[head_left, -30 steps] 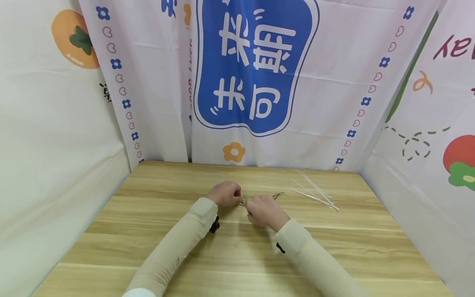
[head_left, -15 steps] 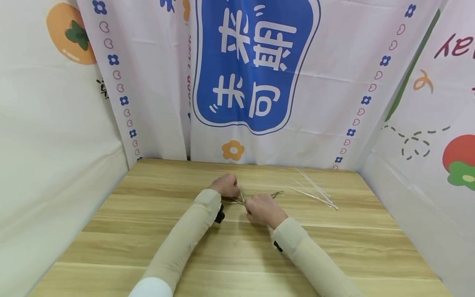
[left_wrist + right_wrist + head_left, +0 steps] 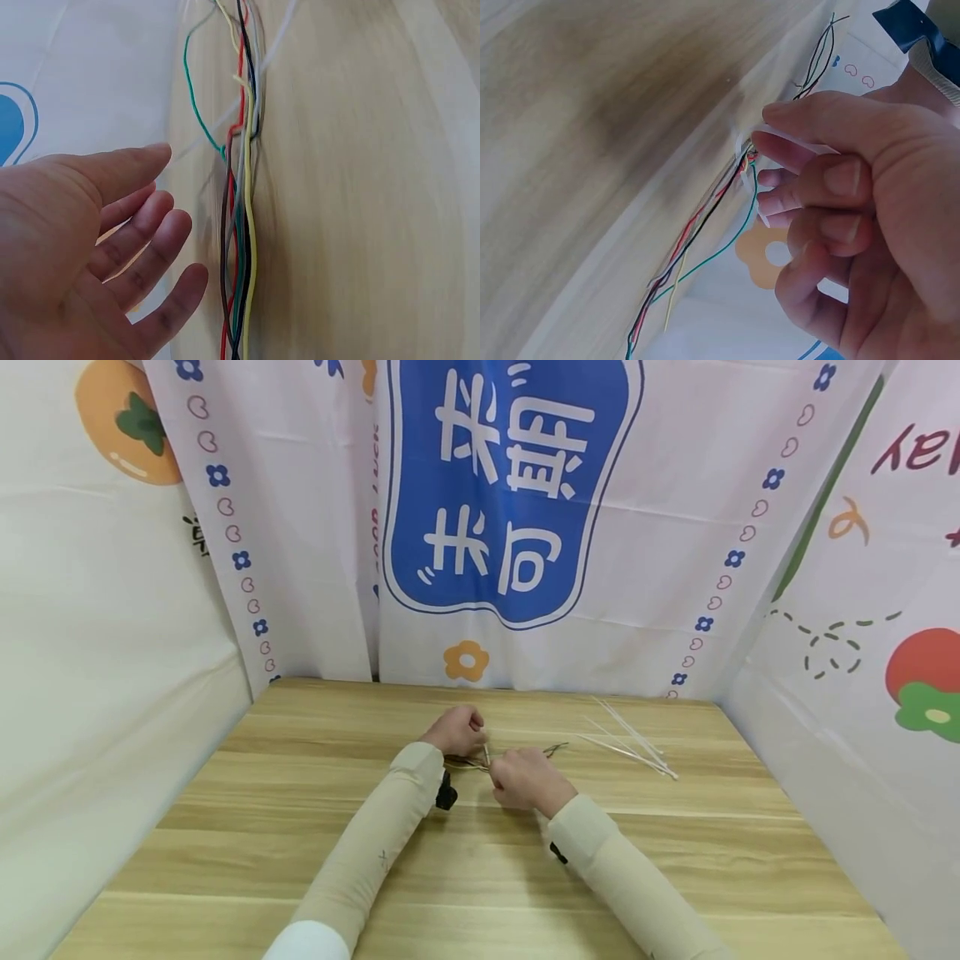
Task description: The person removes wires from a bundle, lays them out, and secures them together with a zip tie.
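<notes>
A bundle of thin coloured wires, with red, black, yellow, green, grey and brown strands, lies on the wooden table. Around the bundle goes a white zip tie, its loop seen beside the right fingertips in the right wrist view. My right hand pinches the zip tie between thumb and index finger; its other fingers are curled. To the left, my left hand hovers with thumb and fingers apart. The blurred tie strip runs close to the left thumb tip; any contact is hard to see.
Several loose white zip ties lie right of the hands on the table. A printed cloth hangs along the back edge, and more cloth closes the sides.
My left hand has moved up and away from the right hand, then its fingers have loosened near the tie strip. The right hand stays almost in place.
</notes>
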Demonstrator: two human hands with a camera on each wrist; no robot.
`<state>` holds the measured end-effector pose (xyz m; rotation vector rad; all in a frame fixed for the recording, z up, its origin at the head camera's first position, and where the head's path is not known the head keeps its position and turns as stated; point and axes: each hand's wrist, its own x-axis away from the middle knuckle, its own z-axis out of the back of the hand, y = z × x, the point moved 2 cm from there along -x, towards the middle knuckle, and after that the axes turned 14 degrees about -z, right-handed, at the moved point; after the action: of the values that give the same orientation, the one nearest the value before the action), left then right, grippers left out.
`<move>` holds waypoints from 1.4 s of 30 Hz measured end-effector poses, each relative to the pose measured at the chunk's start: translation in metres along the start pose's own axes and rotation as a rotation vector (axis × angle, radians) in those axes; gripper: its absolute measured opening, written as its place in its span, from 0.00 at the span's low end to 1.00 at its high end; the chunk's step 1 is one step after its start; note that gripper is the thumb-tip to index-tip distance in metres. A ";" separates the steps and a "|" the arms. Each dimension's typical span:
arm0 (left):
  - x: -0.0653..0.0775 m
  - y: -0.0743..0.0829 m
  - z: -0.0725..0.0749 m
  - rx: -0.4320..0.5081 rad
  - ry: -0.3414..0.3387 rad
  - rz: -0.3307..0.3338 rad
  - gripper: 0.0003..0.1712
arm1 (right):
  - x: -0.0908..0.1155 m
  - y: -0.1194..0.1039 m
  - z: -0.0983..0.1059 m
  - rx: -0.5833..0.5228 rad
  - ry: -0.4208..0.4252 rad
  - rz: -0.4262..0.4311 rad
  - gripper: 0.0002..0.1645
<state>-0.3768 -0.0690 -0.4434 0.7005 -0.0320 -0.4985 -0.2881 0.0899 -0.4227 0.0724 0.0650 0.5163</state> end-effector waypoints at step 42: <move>0.010 0.007 -0.011 0.083 0.149 -0.124 0.03 | -0.019 0.021 0.024 -0.561 0.114 -0.096 0.06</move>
<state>-0.3631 -0.0622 -0.4489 0.8229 0.1317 -0.5648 -0.3133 0.0977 -0.3957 -0.5065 0.0333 0.4275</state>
